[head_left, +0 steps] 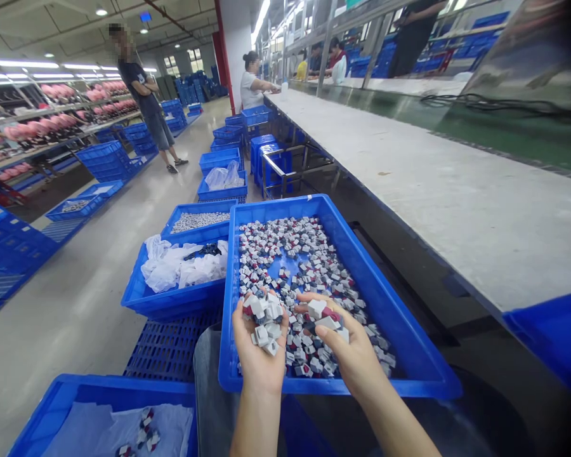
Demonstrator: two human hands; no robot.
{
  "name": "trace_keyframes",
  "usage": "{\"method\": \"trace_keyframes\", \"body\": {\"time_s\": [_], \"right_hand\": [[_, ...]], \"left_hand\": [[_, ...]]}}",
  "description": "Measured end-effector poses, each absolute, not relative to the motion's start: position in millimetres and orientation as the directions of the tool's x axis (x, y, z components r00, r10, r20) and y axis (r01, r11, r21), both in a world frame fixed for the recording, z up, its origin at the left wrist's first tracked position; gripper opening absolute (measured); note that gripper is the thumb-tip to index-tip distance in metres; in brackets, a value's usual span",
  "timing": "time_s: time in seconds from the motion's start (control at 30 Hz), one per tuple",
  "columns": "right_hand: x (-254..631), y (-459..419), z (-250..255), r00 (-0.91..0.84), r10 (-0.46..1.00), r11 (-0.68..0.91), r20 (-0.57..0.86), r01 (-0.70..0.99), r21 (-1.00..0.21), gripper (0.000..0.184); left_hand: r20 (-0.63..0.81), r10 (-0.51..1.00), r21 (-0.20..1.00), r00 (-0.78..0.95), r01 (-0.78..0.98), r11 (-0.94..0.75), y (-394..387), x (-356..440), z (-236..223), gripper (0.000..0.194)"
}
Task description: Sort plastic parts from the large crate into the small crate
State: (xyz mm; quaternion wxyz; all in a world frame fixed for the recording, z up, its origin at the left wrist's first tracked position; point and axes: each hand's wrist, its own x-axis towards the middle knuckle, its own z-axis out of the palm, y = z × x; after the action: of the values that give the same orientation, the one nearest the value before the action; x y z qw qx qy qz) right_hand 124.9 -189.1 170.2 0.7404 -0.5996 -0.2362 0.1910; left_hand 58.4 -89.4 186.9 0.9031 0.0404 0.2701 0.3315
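Observation:
My left hand [261, 346] is cupped palm up around a heap of small white plastic parts [265, 311], some with dark or red pieces on them. To its right, my right hand [345, 336] curls round a few more of these parts [324, 314], white with red and dark grey bits. Both hands are above the near end of a large blue crate [400, 317]. Many loose parts of the same sort [309, 254] cover the crate's floor, and a patch of blue bottom shows near the middle.
A long pale workbench [438, 184] runs along the right. Blue crates with plastic bags [164, 270] and small parts stand left of mine. At lower left is a lined crate [99, 384] holding a few parts. One person [145, 95] stands in the aisle; another [254, 86] sits at the bench.

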Motion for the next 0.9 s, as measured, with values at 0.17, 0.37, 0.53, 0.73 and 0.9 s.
{"method": "trace_keyframes", "body": {"time_s": [0.17,0.37,0.53,0.73,0.9], "right_hand": [[103,-169,174,0.92,0.382,0.446,0.089,-0.099,-0.89,0.036],[78,-142,198,0.91,0.397,0.621,-0.116,-0.36,-0.697,0.023],[85,-133,203,0.811,0.507,0.68,-0.292,-0.584,-0.443,0.021],[97,-133,195,0.749,0.542,0.675,-0.382,-0.659,-0.333,0.026],[108,-138,186,0.698,0.569,0.591,-0.435,-0.715,-0.374,0.03]], "left_hand": [[-0.412,0.657,0.343,0.631,-0.561,0.753,-98,57,185,0.017],[-0.259,0.857,0.656,0.445,-0.571,0.494,-115,61,177,0.016],[-0.201,0.858,0.643,0.473,-0.597,0.48,-119,58,181,0.015],[-0.226,0.774,0.534,0.592,-0.589,0.607,-116,54,185,0.027],[-0.209,0.685,0.435,0.698,-0.561,0.704,-111,50,185,0.028]]}}
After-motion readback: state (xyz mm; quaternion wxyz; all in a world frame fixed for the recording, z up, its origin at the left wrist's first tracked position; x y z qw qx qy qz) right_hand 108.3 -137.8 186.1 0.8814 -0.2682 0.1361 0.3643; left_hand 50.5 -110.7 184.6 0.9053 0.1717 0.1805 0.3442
